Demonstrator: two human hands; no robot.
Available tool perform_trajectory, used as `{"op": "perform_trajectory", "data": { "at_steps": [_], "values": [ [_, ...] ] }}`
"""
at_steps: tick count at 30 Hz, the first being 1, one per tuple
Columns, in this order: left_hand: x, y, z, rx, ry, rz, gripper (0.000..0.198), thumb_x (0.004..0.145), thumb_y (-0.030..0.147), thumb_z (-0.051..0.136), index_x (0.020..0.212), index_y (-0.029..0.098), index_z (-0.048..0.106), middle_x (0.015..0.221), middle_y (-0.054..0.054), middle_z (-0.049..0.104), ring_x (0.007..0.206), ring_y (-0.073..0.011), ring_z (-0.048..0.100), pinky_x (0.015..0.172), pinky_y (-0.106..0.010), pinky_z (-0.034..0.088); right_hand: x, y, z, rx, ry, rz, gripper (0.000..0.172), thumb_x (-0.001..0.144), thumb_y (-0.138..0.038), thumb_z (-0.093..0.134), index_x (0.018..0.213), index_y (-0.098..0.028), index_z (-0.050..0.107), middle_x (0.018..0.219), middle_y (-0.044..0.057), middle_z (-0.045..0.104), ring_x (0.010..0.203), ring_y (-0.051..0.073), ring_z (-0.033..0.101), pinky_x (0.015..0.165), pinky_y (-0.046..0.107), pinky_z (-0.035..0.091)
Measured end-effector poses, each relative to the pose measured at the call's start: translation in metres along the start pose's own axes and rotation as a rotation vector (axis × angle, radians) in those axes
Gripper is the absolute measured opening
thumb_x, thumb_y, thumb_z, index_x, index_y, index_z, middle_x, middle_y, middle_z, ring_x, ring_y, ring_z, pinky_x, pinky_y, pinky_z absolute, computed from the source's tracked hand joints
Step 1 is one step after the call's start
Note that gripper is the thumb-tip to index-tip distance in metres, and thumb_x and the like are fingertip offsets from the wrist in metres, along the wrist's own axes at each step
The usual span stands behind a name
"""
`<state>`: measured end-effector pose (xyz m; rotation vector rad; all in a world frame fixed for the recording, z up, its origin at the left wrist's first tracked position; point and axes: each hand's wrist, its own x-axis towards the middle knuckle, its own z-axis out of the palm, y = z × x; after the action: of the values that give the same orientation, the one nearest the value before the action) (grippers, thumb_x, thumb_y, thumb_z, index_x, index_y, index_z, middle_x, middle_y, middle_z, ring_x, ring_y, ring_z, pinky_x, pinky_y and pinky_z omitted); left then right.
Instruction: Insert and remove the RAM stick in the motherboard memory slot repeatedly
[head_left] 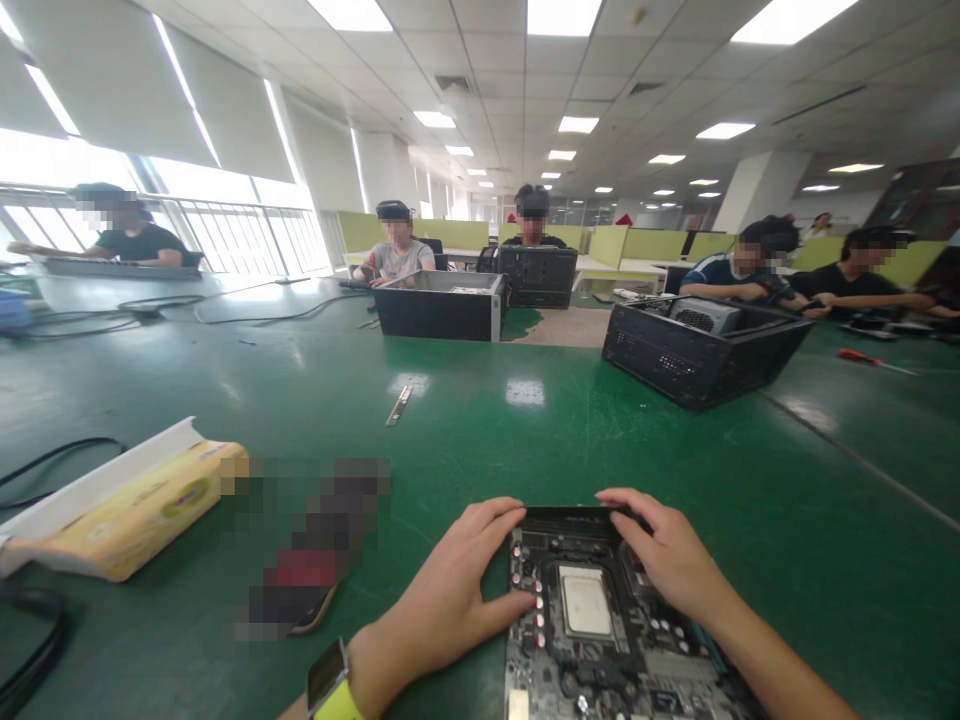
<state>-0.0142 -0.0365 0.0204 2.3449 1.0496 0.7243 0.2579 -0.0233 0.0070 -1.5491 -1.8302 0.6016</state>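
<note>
A motherboard (652, 645) lies on the green table close in front of me, its near end cut off by the frame. On it a bare processor (586, 600) with a metal lid sits inside a black bracket. My left hand (450, 580) grips the board's left side, fingertips at the far left corner and thumb near the row of capacitors. At the far right corner, my right hand (671, 560) has thumb and fingers closed around the dark far edge. A watch with a yellow-green band (330, 680) is on my left wrist.
Left of the board lie a blurred dark object (322, 545) and a yellow tissue pack (142, 500). A memory stick (400, 405) lies farther off. Black computer cases (442, 312) (701, 350) stand beyond, with a red screwdriver (862, 357) at right. Several people sit around the table.
</note>
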Motion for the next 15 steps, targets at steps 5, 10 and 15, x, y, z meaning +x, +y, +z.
{"op": "perform_trajectory", "data": {
  "at_steps": [5,10,15],
  "values": [
    [-0.0002,-0.0003,0.0004,0.002,0.008,0.011,0.064,0.076,0.031,0.068,0.134,0.022,0.042,0.138,-0.01,0.043,0.127,-0.0242,0.041,0.109,-0.042,0.033,0.0002,-0.0032,-0.0013,0.024,-0.005,0.014,0.03,0.084,-0.026,0.037,0.097,-0.021,0.064,0.101,0.004,0.068,0.099,0.02,0.06,0.087,0.033,0.044],
    [-0.0002,-0.0004,0.0001,0.007,0.019,0.023,0.064,0.076,0.031,0.068,0.134,0.022,0.041,0.139,-0.011,0.042,0.127,-0.0247,0.04,0.109,-0.043,0.033,0.001,-0.0035,-0.0016,-0.003,0.004,0.04,0.031,0.082,-0.027,0.036,0.091,-0.02,0.065,0.096,0.004,0.069,0.094,0.021,0.062,0.086,0.034,0.044],
    [0.0006,-0.0004,-0.0011,0.002,-0.006,0.022,0.059,0.077,0.033,0.068,0.131,0.024,0.046,0.137,-0.011,0.045,0.125,-0.0271,0.042,0.107,-0.047,0.034,0.0008,-0.0016,-0.0012,0.015,0.037,0.076,0.032,0.081,-0.026,0.036,0.093,-0.021,0.066,0.101,0.005,0.068,0.098,0.022,0.06,0.087,0.034,0.044]
  ]
}}
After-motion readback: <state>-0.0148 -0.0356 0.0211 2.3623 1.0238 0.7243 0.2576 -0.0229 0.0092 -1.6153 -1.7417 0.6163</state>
